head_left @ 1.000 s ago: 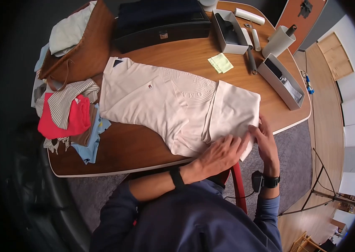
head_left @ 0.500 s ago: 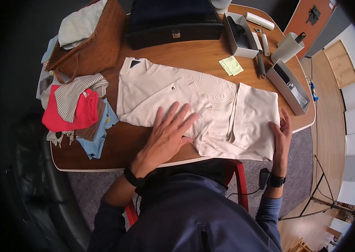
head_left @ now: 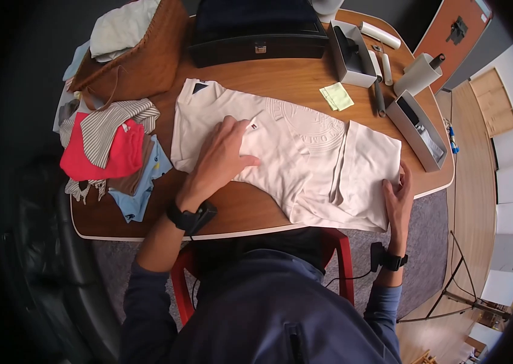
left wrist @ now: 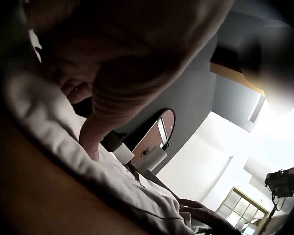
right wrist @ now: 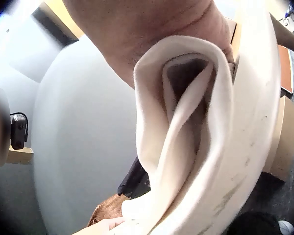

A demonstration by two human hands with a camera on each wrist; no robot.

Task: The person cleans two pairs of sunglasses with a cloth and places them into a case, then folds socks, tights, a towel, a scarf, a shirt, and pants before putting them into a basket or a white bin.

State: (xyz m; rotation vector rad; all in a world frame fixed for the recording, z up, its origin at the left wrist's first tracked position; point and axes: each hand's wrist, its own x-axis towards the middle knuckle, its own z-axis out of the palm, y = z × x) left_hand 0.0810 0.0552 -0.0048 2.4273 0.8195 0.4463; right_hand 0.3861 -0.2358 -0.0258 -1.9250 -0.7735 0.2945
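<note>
A cream shirt (head_left: 305,158) with an embossed circular print and a small chest logo lies across the table, its navy-marked neck end to the left. My left hand (head_left: 220,155) rests on its upper part beside the logo, fingers bent down and thumb spread apart. From the left wrist view, the thumb (left wrist: 91,142) presses against the cloth. At the shirt's right end, my right hand (head_left: 399,197) holds the edge, thumb on top and fingers round the far side. The right wrist view shows the layered folds of the shirt (right wrist: 147,112) there, with part of the hand hidden behind.
Left of the shirt sits a pile of folded clothes (head_left: 102,148), with a brown basket (head_left: 141,67) behind. A black case (head_left: 256,48) stands at the back. A pale green cloth (head_left: 336,96), grey boxes (head_left: 420,133) and a white cylindrical holder (head_left: 417,74) occupy the right side.
My left hand has gone from the shirt's right end leftward to its chest, its fingers now bent. My right hand stays at the right edge. The shirt's lower right corner lies flatter.
</note>
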